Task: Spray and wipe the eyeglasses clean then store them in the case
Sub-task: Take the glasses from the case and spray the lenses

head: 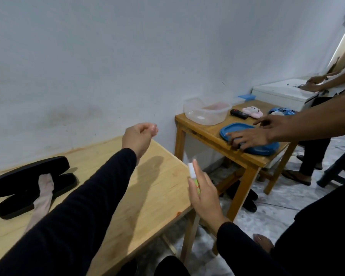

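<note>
My right hand [204,198] grips a small spray bottle [193,175] with a white top and a green label, held upright just off the right edge of the light wooden table [151,188]. My left hand [139,137] is raised above the table's far side with its fingers curled together; whether anything sits in the pinch cannot be made out. A black eyeglass case [22,174] lies open at the table's left. A pale cloth [42,198] is draped across it. No eyeglasses are visible.
A second wooden table [245,158] stands to the right with a clear plastic tub [206,112], a blue lid [265,147], a pink plush toy [252,111] and a black device [239,114]. Another person's hands [247,137] rest on the lid. A white chest [281,93] stands behind.
</note>
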The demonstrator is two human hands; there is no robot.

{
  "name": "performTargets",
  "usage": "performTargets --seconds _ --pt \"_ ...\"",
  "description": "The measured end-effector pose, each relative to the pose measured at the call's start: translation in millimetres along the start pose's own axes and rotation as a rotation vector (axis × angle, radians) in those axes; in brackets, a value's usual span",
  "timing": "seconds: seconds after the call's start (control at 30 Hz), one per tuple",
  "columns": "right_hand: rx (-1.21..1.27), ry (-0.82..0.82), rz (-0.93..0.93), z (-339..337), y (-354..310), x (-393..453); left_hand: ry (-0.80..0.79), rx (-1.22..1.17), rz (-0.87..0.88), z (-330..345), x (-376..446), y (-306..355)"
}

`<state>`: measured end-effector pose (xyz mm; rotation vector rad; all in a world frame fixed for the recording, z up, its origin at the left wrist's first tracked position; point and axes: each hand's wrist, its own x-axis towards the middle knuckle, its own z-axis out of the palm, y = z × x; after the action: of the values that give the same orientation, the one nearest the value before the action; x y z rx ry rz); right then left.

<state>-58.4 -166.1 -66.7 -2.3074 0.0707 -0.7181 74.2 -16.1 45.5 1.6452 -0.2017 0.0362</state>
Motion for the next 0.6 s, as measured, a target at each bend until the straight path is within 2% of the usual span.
performTargets --seconds 0.1,0.27,0.43,0.6 --pt "0.104 -0.007 0.049 -5.9 -8.2 15.8 -0.098 0.159 0.042 7.3 -19.5 -17.3" --pt "0.313 -0.01 0.111 -8.5 -14.6 20.7 -0.126 0.315 0.042 27.2 -50.3 -59.8" --pt "0.294 0.034 0.131 -6.8 -9.7 19.5 -0.075 0.258 -0.103 39.0 -71.4 -83.6" --pt "0.218 0.069 0.066 -1.7 -5.8 18.1 -0.103 0.395 -0.06 40.0 -72.2 -101.2"
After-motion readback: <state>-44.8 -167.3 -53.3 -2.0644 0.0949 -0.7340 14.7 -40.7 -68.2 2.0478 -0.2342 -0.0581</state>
